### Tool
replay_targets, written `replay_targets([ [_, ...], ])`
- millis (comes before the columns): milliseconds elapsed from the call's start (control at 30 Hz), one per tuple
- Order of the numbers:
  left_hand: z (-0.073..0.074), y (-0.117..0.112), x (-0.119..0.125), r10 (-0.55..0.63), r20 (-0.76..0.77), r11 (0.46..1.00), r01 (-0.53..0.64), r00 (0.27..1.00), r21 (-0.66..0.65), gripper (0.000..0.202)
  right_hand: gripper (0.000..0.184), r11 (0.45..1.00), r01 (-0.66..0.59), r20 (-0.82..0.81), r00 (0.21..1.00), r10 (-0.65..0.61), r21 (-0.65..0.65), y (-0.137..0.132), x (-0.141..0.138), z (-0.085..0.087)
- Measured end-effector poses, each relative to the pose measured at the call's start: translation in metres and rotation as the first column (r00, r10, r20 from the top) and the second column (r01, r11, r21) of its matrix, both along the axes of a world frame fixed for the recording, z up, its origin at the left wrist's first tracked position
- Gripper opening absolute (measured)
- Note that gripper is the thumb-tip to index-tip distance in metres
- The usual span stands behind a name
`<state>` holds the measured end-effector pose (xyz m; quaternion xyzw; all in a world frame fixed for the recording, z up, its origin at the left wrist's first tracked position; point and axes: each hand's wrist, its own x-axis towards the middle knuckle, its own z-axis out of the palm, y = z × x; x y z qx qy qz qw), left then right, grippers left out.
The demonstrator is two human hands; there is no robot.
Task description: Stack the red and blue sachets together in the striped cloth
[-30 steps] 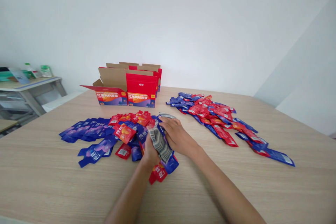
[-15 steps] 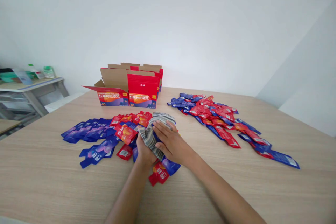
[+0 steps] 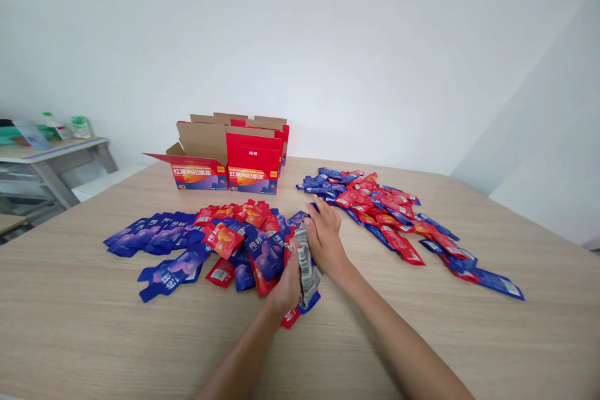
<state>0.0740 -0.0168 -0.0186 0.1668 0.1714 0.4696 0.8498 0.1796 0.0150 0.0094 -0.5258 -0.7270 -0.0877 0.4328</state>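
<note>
Between my two palms stands a thick stack of spouted pouches [image 3: 307, 272], its grey, striped edges turned towards me. My left hand [image 3: 288, 281] holds it from the left, fingers partly hidden behind it. On the other side, my right hand [image 3: 327, 237] presses against it with its fingers fairly straight. A blue pouch end and a red pouch [image 3: 290, 317] show below the stack; whether they belong to it I cannot tell. Close on the left lies a loose heap of red and blue pouches [image 3: 267, 253], with blue pouches [image 3: 162, 231] fanned out beyond it.
Red and blue cartons [image 3: 253, 165] stand at the back of the wooden table [image 3: 140, 344], one with its flaps open [image 3: 201, 137]. A second pouch pile [image 3: 370, 200] spreads over the right side. At far left, a side table [image 3: 60, 151] carries bottles and a cup.
Both hands have shifted right with the stack. It was slanted and now stands more upright between the palms. Blue pouches at the heap's right side have come into view.
</note>
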Motion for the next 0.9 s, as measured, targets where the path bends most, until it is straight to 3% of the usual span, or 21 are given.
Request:
replay_targets([
  [267,0.004,-0.006,0.002,-0.015,-0.008,0.999,0.015,1.0,-0.047,0.054,0.038,0.96,-0.276,-0.358,0.901,0.244,-0.041,-0.003,-0.008,0.003],
  [367,0.009,0.001,-0.006,0.081,0.052,0.99,-0.074,0.995,-0.117,0.053,0.031,0.914,-0.396,-0.434,0.841,0.322,-0.089,-0.01,-0.021,0.002],
  [500,0.014,0.011,-0.019,0.314,0.049,0.939,-0.302,0.948,-0.164,0.055,0.021,0.797,-0.591,-0.473,0.742,0.475,-0.127,-0.027,-0.039,-0.003],
  [567,0.016,0.014,-0.022,0.341,0.034,0.93,-0.332,0.94,-0.156,0.059,0.017,0.763,-0.64,-0.54,0.675,0.502,-0.091,-0.033,-0.046,-0.006],
  [767,0.015,0.006,-0.011,0.203,0.062,0.979,-0.201,0.977,-0.037,0.053,0.019,0.809,-0.584,-0.814,0.437,0.383,0.067,-0.032,-0.046,-0.001],
  [833,0.011,0.001,-0.005,0.118,0.051,0.993,-0.117,0.992,-0.017,0.052,0.022,0.851,-0.518,-0.815,0.456,0.359,0.085,-0.027,-0.039,0.004],
  [900,0.006,-0.003,0.001,0.047,0.04,0.999,-0.047,0.998,0.004,0.053,0.027,0.885,-0.458,-0.769,0.537,0.348,0.081,-0.022,-0.031,0.009],
])
